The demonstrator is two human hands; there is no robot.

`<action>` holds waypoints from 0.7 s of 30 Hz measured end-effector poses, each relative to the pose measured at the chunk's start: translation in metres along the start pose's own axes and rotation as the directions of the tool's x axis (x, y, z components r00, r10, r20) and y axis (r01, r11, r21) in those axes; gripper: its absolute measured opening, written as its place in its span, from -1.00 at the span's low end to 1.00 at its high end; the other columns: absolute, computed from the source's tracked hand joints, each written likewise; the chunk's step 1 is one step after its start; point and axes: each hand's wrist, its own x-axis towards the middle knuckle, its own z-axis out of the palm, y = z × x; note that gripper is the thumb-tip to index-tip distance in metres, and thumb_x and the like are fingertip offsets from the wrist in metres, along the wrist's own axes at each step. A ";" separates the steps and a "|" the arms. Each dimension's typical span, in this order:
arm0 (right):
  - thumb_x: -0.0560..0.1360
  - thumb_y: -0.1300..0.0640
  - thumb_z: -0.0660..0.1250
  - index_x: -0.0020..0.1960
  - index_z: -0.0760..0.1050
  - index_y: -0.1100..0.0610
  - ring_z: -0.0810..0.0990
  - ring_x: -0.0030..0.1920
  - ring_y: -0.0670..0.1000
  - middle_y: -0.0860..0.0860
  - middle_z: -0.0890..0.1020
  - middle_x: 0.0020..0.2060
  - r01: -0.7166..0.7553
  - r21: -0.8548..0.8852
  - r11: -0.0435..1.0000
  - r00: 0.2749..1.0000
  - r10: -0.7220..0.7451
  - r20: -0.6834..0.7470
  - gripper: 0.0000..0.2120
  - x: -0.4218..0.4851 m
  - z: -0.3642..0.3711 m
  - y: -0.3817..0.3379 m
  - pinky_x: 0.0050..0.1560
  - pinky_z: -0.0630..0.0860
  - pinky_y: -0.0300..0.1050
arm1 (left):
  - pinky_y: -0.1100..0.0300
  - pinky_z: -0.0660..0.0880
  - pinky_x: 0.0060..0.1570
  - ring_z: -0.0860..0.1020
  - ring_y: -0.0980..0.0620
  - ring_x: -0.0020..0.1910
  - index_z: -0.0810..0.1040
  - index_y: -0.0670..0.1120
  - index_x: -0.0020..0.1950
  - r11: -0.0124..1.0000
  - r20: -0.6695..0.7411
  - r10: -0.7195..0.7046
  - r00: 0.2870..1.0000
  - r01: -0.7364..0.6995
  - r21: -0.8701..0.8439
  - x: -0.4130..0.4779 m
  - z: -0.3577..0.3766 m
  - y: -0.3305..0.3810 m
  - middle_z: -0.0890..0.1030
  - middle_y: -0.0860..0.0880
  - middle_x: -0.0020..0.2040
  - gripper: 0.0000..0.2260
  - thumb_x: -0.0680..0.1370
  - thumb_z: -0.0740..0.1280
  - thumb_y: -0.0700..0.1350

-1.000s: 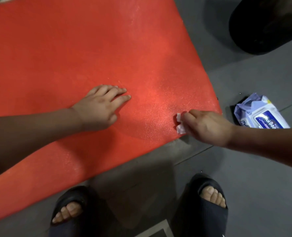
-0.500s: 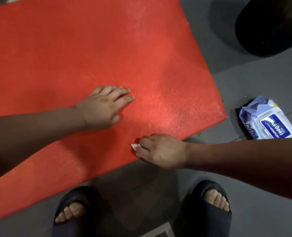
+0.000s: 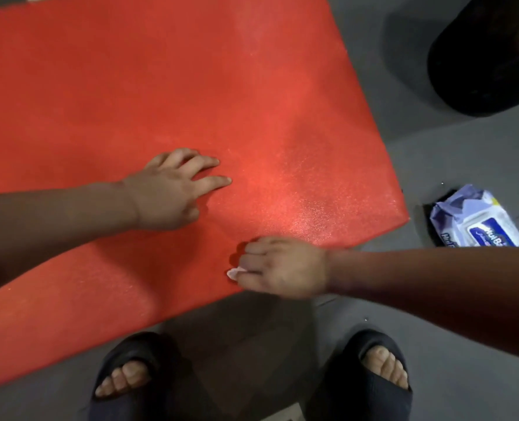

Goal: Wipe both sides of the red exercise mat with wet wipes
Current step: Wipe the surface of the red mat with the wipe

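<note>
Right hand (image 3: pixel 282 265) is gripping a bunched wipe (image 3: pixel 235 272), fingers curled over it. Only a white tip is showing past the knuckles. The hand is pressing the wipe onto the mat (image 3: pixel 161 71), right at its near edge.

Change: one second ago this hand was working at the mat's near right corner. Half a second ago it had swept left along the near edge. Since then it is hardly travelling, and the wipe tip is sitting only slightly closer to the edge. Judgement: this stroke is ending or about to reverse.

Left hand (image 3: pixel 167 192) is lying flat on the mat, fingers straight and a little spread, gripping nothing. It is keeping the same spot across all three moments, so it is probably pinning the mat against the drag of the wipe.

The mat is lying flat on the grey floor (image 3: pixel 449 299), one face up. The area between the corner and the right hand is glistening, probably damp from the pass.

Meaning for the task: the near right part of this face is looking covered. The near strip to the left and the far part are probably still waiting. The underside is not yet being reached, since the mat is not turned over.

The pack (image 3: pixel 477 220) is lying on the floor just right of the mat, apart from it.
</note>
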 end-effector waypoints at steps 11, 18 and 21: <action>0.64 0.11 0.25 0.28 0.51 0.21 0.50 -0.09 0.17 0.10 0.56 -0.09 -0.294 0.003 0.956 0.954 0.294 -0.053 -0.72 0.030 -0.002 0.028 -0.05 0.48 0.11 | -0.38 0.13 0.47 0.10 -0.16 0.62 0.18 0.28 0.60 0.963 -0.078 -0.195 0.978 0.176 -0.204 -0.030 0.032 0.007 0.18 0.07 0.64 -0.30 0.42 0.09 0.27; 0.72 0.07 0.14 0.20 0.57 0.10 0.54 -0.07 0.13 0.05 0.58 -0.09 0.086 -0.005 0.996 0.995 -0.085 0.049 -0.75 0.025 0.001 0.024 -0.07 0.51 0.10 | -0.28 0.06 0.51 0.04 -0.05 0.64 0.16 0.28 0.60 0.955 -0.095 -0.178 0.979 0.149 -0.257 -0.032 0.035 -0.004 0.12 0.12 0.65 -0.31 0.44 0.13 0.27; 0.71 0.02 0.06 0.23 0.54 0.10 0.52 -0.08 0.18 0.07 0.59 -0.05 -0.246 -0.074 0.967 0.968 0.241 -0.066 -0.67 0.040 -0.014 0.074 -0.02 0.50 0.15 | -0.18 0.02 0.56 0.05 -0.02 0.64 0.19 0.21 0.61 0.948 -0.131 -0.181 0.975 0.137 -0.288 -0.037 0.041 -0.011 0.14 0.07 0.65 -0.31 0.47 0.16 0.29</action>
